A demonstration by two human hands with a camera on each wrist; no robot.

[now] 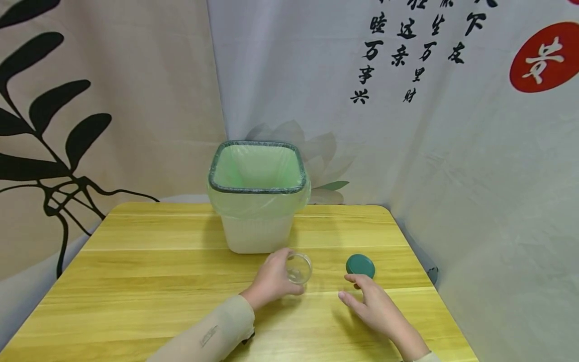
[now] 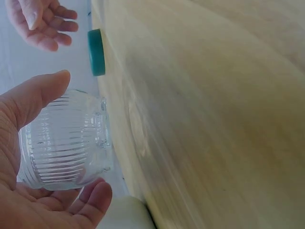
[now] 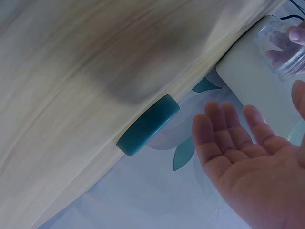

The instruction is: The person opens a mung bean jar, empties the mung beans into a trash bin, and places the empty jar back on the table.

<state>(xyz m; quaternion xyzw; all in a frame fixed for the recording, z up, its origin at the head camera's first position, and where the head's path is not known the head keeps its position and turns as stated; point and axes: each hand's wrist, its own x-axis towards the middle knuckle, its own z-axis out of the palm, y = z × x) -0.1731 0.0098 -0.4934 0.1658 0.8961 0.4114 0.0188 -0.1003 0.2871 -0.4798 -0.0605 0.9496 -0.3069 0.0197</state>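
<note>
My left hand (image 1: 276, 275) grips a clear ribbed glass jar (image 1: 299, 268), thumb on one side and fingers on the other. In the left wrist view the narrower end of the jar (image 2: 62, 138) faces the tabletop, close over it. A round green lid (image 1: 360, 265) lies on the table to the right of the jar. My right hand (image 1: 371, 304) hovers just in front of the lid, fingers spread and holding nothing. In the right wrist view the palm (image 3: 252, 162) is seen beside the lid (image 3: 148, 125), with a gap between them.
A pale square bin (image 1: 258, 234) lined with a light green bag, held by a dark green rim, stands at the back of the wooden table (image 1: 149, 281). Printed cloth (image 1: 307, 65) hangs behind the table and along its right side.
</note>
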